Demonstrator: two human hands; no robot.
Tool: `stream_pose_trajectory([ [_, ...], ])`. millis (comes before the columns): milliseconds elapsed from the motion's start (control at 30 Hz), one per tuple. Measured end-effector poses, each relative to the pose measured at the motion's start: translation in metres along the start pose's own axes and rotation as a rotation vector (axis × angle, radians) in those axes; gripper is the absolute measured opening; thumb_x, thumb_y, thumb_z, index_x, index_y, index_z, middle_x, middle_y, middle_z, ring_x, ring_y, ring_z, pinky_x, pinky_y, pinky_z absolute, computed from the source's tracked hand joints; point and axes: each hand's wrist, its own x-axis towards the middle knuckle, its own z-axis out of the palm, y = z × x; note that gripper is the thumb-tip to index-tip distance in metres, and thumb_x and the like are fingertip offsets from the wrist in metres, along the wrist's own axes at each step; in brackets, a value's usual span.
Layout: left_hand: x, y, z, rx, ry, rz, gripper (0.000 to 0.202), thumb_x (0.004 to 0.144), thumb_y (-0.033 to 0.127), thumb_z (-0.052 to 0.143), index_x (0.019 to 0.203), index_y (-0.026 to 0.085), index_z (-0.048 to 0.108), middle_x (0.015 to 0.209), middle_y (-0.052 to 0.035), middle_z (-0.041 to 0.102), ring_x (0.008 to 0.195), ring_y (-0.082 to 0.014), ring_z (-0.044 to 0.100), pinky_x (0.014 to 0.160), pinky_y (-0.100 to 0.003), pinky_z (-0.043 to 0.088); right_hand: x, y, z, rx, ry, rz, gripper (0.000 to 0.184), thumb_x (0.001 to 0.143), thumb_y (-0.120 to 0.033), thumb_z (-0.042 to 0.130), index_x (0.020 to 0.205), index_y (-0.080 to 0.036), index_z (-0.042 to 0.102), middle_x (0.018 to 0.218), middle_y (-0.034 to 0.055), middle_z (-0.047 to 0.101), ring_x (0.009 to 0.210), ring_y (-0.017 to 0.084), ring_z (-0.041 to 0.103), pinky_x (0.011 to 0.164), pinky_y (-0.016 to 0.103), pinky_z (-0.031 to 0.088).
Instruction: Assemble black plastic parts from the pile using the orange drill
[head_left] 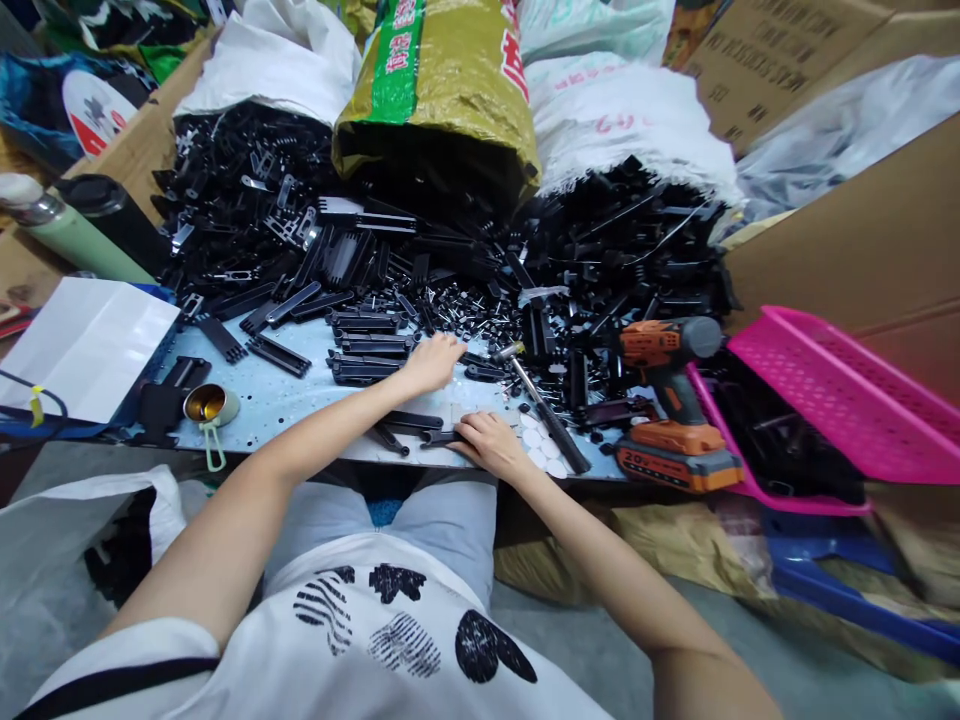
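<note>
My left hand [435, 362] reaches to the edge of the pile of small metal pins [469, 305], palm down. Its fingers are curled together, and whatever they hold is hidden. Closer to the table's front edge, my right hand [491, 442] is closed over a black part with a forked end [436, 438], which sticks out to the left of the fingers. A long black channel-shaped piece [415, 421] lies just left of it. Stacked black assemblies [367, 347] lie beside my left wrist. A hammer [551, 415] rests right of my right hand, by white round discs [534, 440].
An orange cordless drill [667, 400] and a pink basket [847, 400] stand at the right. Sacks, including a gold one [442, 80], spill black parts [255, 190] along the back. A metal cup [212, 405] sits at the left front, near a white box [90, 345].
</note>
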Motion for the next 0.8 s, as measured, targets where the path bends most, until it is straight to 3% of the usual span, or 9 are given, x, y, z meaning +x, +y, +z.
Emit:
stream_pose_trajectory([
  [100, 0.061, -0.003, 0.01, 0.054, -0.053, -0.036, 0.036, 0.086, 0.005, 0.04, 0.115, 0.014, 0.058, 0.117, -0.0146, 0.054, 0.111, -0.0252, 0.047, 0.087, -0.036, 0.042, -0.004, -0.001, -0.003, 0.013, 0.015, 0.038, 0.036, 0.095, -0.043, 0.038, 0.103, -0.015, 0.06, 0.094, 0.0098, 0.061, 0.087, 0.02, 0.051, 0.075, 0.031, 0.034],
  [200, 0.091, -0.002, 0.023, 0.083, -0.121, -0.037, 0.029, 0.086, 0.004, 0.041, 0.104, 0.008, 0.064, 0.115, -0.0174, 0.056, 0.109, -0.026, 0.049, 0.088, -0.037, 0.043, 0.008, 0.018, -0.018, 0.008, 0.101, 0.147, 0.033, 0.096, -0.036, 0.036, 0.106, -0.015, 0.059, 0.099, 0.0107, 0.062, 0.091, 0.021, 0.051, 0.079, 0.031, 0.036],
  [333, 0.101, 0.001, 0.032, 0.096, -0.132, -0.091, 0.03, 0.087, 0.002, 0.038, 0.101, 0.001, 0.064, 0.105, -0.0209, 0.06, 0.101, -0.0257, 0.056, 0.085, -0.037, 0.045, 0.049, 0.073, -0.035, -0.056, 0.217, 0.438, 0.032, 0.096, -0.028, 0.031, 0.108, -0.014, 0.058, 0.104, 0.0127, 0.06, 0.097, 0.023, 0.049, 0.082, 0.032, 0.037],
  [400, 0.103, 0.003, 0.031, 0.102, -0.131, -0.12, 0.028, 0.086, 0.001, 0.04, 0.101, 0.0, 0.063, 0.101, -0.0213, 0.061, 0.097, -0.0246, 0.058, 0.084, -0.035, 0.046, 0.075, 0.096, -0.036, -0.107, 0.134, 0.56, 0.029, 0.093, -0.026, 0.036, 0.108, -0.013, 0.057, 0.105, 0.0146, 0.06, 0.1, 0.024, 0.049, 0.08, 0.032, 0.038],
  [500, 0.101, 0.007, 0.021, 0.105, -0.118, -0.136, 0.024, 0.084, 0.001, 0.045, 0.1, 0.001, 0.063, 0.099, -0.02, 0.062, 0.097, -0.0243, 0.059, 0.084, -0.033, 0.046, 0.106, 0.111, -0.032, -0.145, -0.053, 0.695, 0.026, 0.089, -0.016, 0.039, 0.108, -0.01, 0.056, 0.105, 0.017, 0.06, 0.096, 0.024, 0.054, 0.076, 0.031, 0.039],
  [633, 0.064, 0.003, -0.007, 0.103, -0.008, -0.14, 0.03, 0.085, 0.0, 0.039, 0.109, 0.003, 0.057, 0.107, -0.0184, 0.057, 0.099, -0.0244, 0.057, 0.085, -0.034, 0.045, 0.12, 0.11, -0.028, -0.149, -0.1, 0.827, 0.028, 0.087, -0.008, 0.037, 0.107, -0.007, 0.057, 0.105, 0.0203, 0.06, 0.088, 0.023, 0.059, 0.072, 0.03, 0.041],
  [733, -0.002, -0.014, -0.033, -0.01, 0.161, -0.094, 0.029, 0.086, 0.002, 0.035, 0.105, 0.011, 0.056, 0.104, -0.0127, 0.054, 0.09, -0.0198, 0.057, 0.081, -0.031, 0.046, 0.113, 0.111, -0.03, -0.117, -0.064, 0.844, 0.024, 0.084, -0.013, 0.044, 0.101, -0.009, 0.06, 0.1, 0.0186, 0.062, 0.086, 0.024, 0.059, 0.07, 0.031, 0.042],
  [800, -0.055, -0.03, -0.048, -0.118, 0.237, -0.119, 0.02, 0.088, 0.011, 0.041, 0.1, 0.014, 0.057, 0.101, -0.0101, 0.052, 0.089, -0.0192, 0.056, 0.079, -0.03, 0.047, 0.106, 0.11, -0.033, -0.069, 0.046, 0.781, 0.019, 0.083, -0.018, 0.047, 0.094, -0.013, 0.061, 0.097, 0.0153, 0.062, 0.087, 0.024, 0.058, 0.071, 0.032, 0.043],
])
